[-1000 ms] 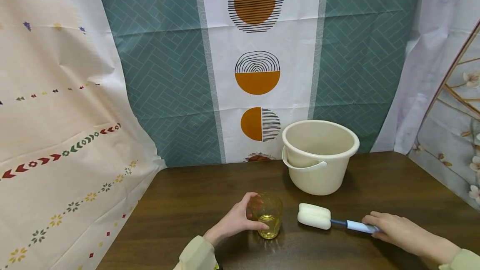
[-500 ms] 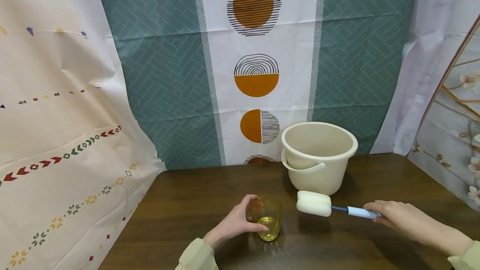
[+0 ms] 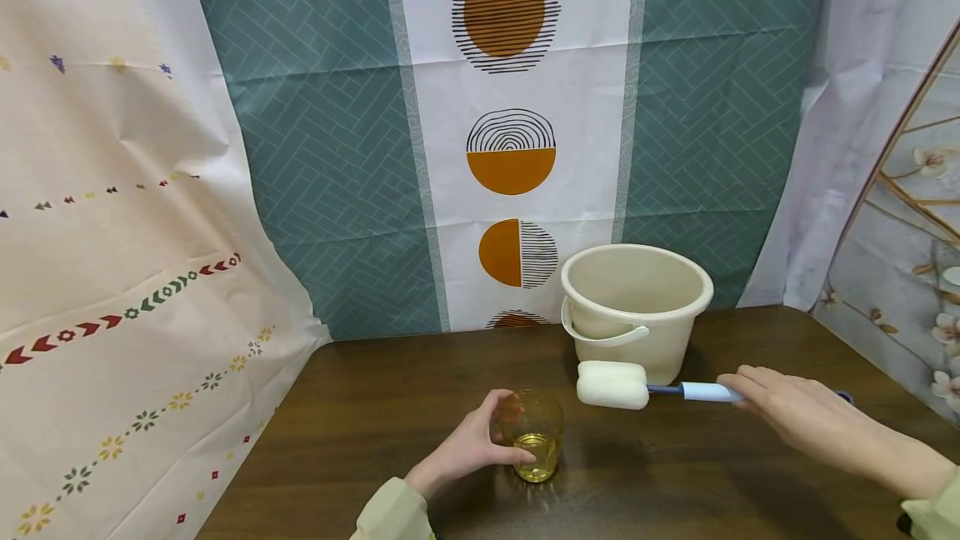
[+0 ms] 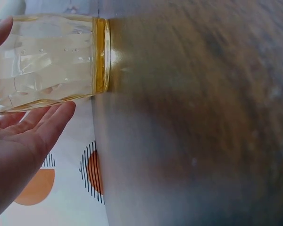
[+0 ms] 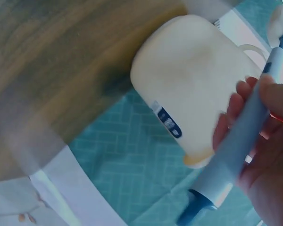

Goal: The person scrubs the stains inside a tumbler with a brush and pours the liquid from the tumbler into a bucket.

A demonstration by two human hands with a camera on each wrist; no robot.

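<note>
My left hand (image 3: pixel 474 446) grips a clear amber glass tumbler (image 3: pixel 546 423) on its left side, thumb on the near side, fingers round the far. The tumbler stands upright on the table, its smooth walls faintly faceted, the colour deepening at the thick base. My right hand (image 3: pixel 798 415) is closed round the sponge brush (image 3: pixel 612 385), whose slim, pale blue handle (image 5: pixel 228 148) looks smooth, with a darker blue tip. I hold it roughly level above the table, its soft white, lobed sponge head pointing left, apart from the tumbler.

Beyond the brush, far right, stands a cream bucket (image 3: pixel 670 342), round and smooth with a rolled rim; the sponge head hides part of its lower wall. Its bail (image 3: pixel 611 340) hangs down the near side. The table (image 3: pixel 390 390) is dark, wood-grained; behind it hangs a creased teal-and-white cloth (image 3: pixel 322 148).
</note>
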